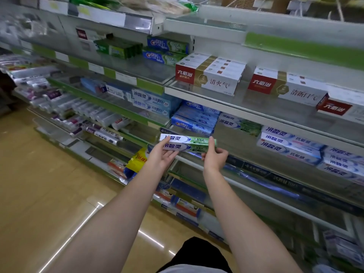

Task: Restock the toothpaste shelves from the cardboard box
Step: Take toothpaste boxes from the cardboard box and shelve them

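I see a long white metal shelving unit with green price strips (256, 119) filling the frame from nine o'clock round to four o'clock, its tiers running diagonally. Below it, from seven to nine o'clock, lies a glossy tan floor (49, 190) with streaks of reflected light. On the upper tier at one o'clock sit white, red and gold toothpaste cartons (210, 75) in a stack, with a second such group (285, 85) further toward two o'clock. At eleven o'clock on that tier are blue and green Crest cartons (165, 50), stacked two high. One tier down, at three o'clock, white and blue toothpaste cartons (291, 144) lie stacked along the shelf edge; light blue cartons (195, 119) sit near the centre. At nine o'clock the rows of goods are too blurred for me to name.

At dead centre, just in front of the middle shelf's edge, is the pair of white and green long toothpaste cartons (188, 143), one on top of the other, held level between both hands. My left hand (163, 156) cups their left end from beneath, fingers curled up against the front face. My right hand (213, 155) pinches the right end, thumb up across the green face and fingers curled beneath. The cardboard box does not show in my view.
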`<move>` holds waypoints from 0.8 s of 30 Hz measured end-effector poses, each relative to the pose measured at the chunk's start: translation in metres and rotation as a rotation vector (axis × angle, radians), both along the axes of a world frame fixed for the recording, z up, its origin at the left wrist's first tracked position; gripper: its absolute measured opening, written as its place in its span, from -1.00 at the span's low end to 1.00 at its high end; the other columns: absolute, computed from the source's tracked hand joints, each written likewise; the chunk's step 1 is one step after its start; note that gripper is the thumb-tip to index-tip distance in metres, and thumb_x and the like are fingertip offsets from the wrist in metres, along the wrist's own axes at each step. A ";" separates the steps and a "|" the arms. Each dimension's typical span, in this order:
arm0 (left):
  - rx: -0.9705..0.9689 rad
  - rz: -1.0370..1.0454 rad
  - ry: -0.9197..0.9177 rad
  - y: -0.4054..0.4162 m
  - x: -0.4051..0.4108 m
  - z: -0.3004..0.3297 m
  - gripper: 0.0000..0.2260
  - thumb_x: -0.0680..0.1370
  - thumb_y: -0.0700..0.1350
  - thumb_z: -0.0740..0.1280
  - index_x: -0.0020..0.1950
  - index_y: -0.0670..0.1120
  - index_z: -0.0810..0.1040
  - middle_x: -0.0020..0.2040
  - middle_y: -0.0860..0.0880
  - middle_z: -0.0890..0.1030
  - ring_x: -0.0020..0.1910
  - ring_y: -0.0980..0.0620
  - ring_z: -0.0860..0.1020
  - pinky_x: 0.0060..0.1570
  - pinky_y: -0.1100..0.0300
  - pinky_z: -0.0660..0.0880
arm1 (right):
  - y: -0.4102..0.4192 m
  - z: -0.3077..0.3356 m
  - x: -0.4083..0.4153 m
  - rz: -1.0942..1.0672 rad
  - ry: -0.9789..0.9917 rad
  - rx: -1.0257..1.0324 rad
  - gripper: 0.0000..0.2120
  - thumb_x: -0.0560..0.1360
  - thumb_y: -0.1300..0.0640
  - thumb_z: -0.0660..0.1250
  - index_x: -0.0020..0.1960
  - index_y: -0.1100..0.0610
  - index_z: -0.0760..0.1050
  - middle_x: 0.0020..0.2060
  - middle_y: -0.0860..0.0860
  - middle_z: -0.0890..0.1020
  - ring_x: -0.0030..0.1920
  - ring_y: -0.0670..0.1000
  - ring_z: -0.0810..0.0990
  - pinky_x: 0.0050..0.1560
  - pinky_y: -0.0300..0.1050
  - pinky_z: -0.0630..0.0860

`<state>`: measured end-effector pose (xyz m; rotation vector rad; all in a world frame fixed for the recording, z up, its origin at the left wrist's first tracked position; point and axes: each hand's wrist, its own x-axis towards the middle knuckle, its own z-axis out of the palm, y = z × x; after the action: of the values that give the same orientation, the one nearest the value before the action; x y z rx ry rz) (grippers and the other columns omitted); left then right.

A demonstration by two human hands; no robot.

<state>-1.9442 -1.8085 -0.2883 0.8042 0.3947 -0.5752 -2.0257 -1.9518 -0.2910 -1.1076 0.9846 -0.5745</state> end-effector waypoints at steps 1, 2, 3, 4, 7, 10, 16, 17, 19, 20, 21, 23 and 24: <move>0.004 -0.011 -0.015 -0.003 0.002 0.000 -0.79 0.56 -0.18 0.44 0.12 -0.22 0.52 0.12 -0.24 0.62 0.27 -0.21 0.56 0.26 -0.07 0.53 | -0.003 0.001 0.001 -0.009 0.001 -0.015 -0.48 0.48 -0.28 0.42 0.15 0.11 0.39 -0.14 0.07 0.67 -0.36 -0.03 0.61 -0.34 -0.17 0.52; 0.016 -0.026 -0.032 -0.007 0.004 0.001 -0.79 0.56 -0.17 0.44 0.12 -0.22 0.52 0.14 -0.25 0.61 0.23 -0.20 0.57 0.21 -0.04 0.55 | -0.007 0.002 0.002 -0.018 -0.002 -0.030 -0.49 0.49 -0.27 0.41 0.15 0.11 0.40 -0.13 0.07 0.69 -0.36 -0.04 0.63 -0.33 -0.18 0.54; 0.039 -0.041 -0.056 -0.012 0.005 0.002 -0.76 0.56 -0.15 0.44 0.16 -0.22 0.51 0.19 -0.26 0.60 0.19 -0.18 0.59 0.14 -0.01 0.58 | -0.012 0.002 0.001 -0.029 0.000 -0.046 -0.52 0.51 -0.25 0.40 0.15 0.12 0.41 -0.15 0.06 0.70 -0.36 -0.05 0.64 -0.30 -0.17 0.58; 0.054 -0.051 -0.083 -0.020 0.005 0.004 -0.68 0.56 -0.12 0.44 0.23 -0.23 0.49 0.24 -0.28 0.58 0.15 -0.17 0.60 0.05 0.02 0.61 | -0.018 0.003 -0.001 -0.044 0.001 -0.057 -0.55 0.53 -0.23 0.39 0.14 0.12 0.42 -0.19 0.05 0.70 -0.37 -0.06 0.64 -0.25 -0.14 0.60; 0.037 -0.089 -0.138 -0.047 0.005 0.004 -0.53 0.56 0.02 0.42 0.36 -0.20 0.43 0.30 -0.28 0.55 0.25 -0.22 0.55 -0.08 0.02 0.66 | -0.040 0.003 -0.010 -0.100 0.007 -0.064 -0.62 0.56 -0.18 0.37 0.11 0.12 0.44 -0.24 0.02 0.70 -0.38 -0.07 0.65 -0.15 -0.09 0.63; -0.046 -0.133 -0.095 -0.077 0.004 0.007 -0.54 0.56 0.18 0.35 0.25 -0.15 0.48 0.34 -0.28 0.51 0.36 -0.26 0.47 0.22 -0.10 0.56 | -0.064 0.001 -0.018 -0.168 0.012 -0.081 -0.68 0.58 -0.14 0.36 0.09 0.11 0.46 -0.22 0.03 0.70 -0.36 -0.07 0.64 -0.21 -0.13 0.58; -0.084 -0.181 -0.007 -0.127 0.005 0.013 -0.70 0.62 -0.01 0.35 0.26 -0.17 0.49 0.28 -0.30 0.53 0.29 -0.30 0.51 0.24 -0.27 0.51 | -0.116 -0.004 -0.019 -0.273 0.069 -0.076 -0.66 0.51 -0.23 0.40 -0.11 0.04 0.46 -0.08 0.08 0.69 -0.11 0.07 0.71 -0.03 0.01 0.66; -0.068 -0.196 0.004 -0.135 0.004 0.017 -0.74 0.62 -0.03 0.35 0.20 -0.17 0.50 0.24 -0.30 0.54 0.25 -0.29 0.54 0.25 -0.26 0.51 | -0.125 -0.007 -0.018 -0.297 0.074 -0.081 -0.64 0.49 -0.25 0.41 -0.09 0.04 0.48 -0.06 0.07 0.69 -0.07 0.08 0.70 0.05 0.07 0.66; -0.028 -0.227 0.009 -0.152 0.004 0.026 -0.75 0.61 -0.03 0.36 0.12 -0.19 0.49 0.12 -0.30 0.57 0.17 -0.28 0.54 0.26 -0.23 0.51 | -0.142 -0.010 -0.017 -0.340 0.098 -0.105 -0.64 0.49 -0.26 0.41 -0.07 0.03 0.48 -0.01 0.08 0.67 -0.02 0.11 0.69 0.09 0.12 0.64; -0.018 -0.238 0.010 -0.160 0.005 0.029 -0.75 0.61 -0.02 0.36 0.09 -0.20 0.48 0.06 -0.29 0.57 0.15 -0.28 0.54 0.27 -0.22 0.50 | -0.151 -0.013 -0.015 -0.367 0.091 -0.109 -0.67 0.49 -0.24 0.43 -0.11 0.01 0.47 0.03 0.11 0.66 -0.01 0.13 0.68 0.08 0.12 0.64; 0.000 -0.248 0.013 -0.168 0.005 0.031 -0.75 0.61 -0.01 0.35 0.09 -0.20 0.47 0.03 -0.28 0.58 0.13 -0.28 0.55 0.27 -0.21 0.50 | -0.163 -0.022 -0.012 -0.385 0.084 -0.100 -0.67 0.48 -0.24 0.43 -0.15 0.00 0.46 0.06 0.15 0.65 0.00 0.15 0.66 0.07 0.13 0.64; 0.094 -0.275 -0.009 -0.185 0.006 0.027 -0.72 0.64 0.03 0.30 0.10 -0.20 0.48 -0.09 -0.22 0.58 -0.05 -0.21 0.58 0.24 -0.16 0.53 | -0.183 -0.032 -0.010 -0.326 0.169 -0.107 -0.56 0.44 -0.38 0.34 -0.07 0.01 0.51 0.07 0.18 0.65 0.00 0.14 0.66 0.03 0.13 0.64; 0.176 -0.282 -0.035 -0.193 0.006 0.024 -0.70 0.66 0.06 0.26 0.12 -0.19 0.48 -0.17 -0.17 0.56 -0.18 -0.14 0.57 0.16 -0.11 0.58 | -0.188 -0.028 -0.013 -0.279 0.233 -0.113 -0.51 0.44 -0.39 0.31 0.02 0.03 0.53 0.04 0.17 0.67 -0.03 0.14 0.68 0.01 0.11 0.65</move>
<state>-1.9386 -2.0015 -0.2644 1.0474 0.3043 -0.7955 -2.0389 -2.1398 -0.3187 -1.1633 1.3356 -0.7448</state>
